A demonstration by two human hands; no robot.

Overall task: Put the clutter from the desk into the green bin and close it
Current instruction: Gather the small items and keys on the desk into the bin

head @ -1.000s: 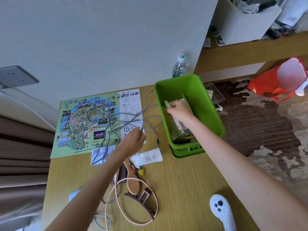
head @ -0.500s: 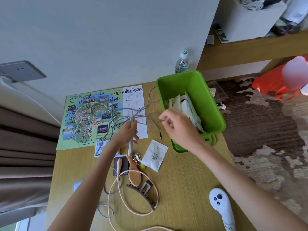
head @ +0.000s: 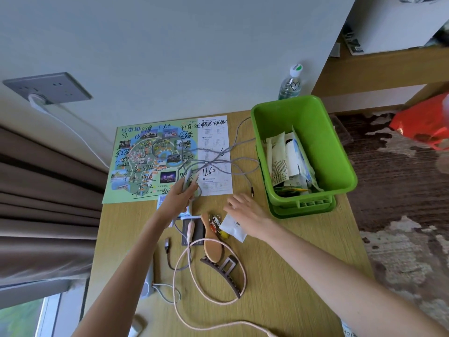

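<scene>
The green bin (head: 313, 113) stands at the desk's right side with paper packets (head: 286, 161) inside. My left hand (head: 181, 194) grips a pen-like stick at the lower edge of the colourful map sheet (head: 136, 164). A tangled grey cable (head: 218, 164) lies across the map. My right hand (head: 245, 209) hovers with relaxed fingers over a white sachet (head: 234, 228), holding nothing. Near it lie a key bunch (head: 215, 224), a wooden brush (head: 213, 249), a brown hair claw (head: 224, 268) and a pink cable (head: 184, 263).
A water bottle (head: 290, 82) stands against the wall behind the bin. A wall socket (head: 48, 87) with a white plug is at the left, curtains below it. The desk's right edge drops to patterned carpet (head: 401, 190); a red bag (head: 425, 122) sits there.
My right hand left the bin, where it dropped packets, and came back left and down over the white sachet. My left hand picked up the pen-like stick near the map's edge.
</scene>
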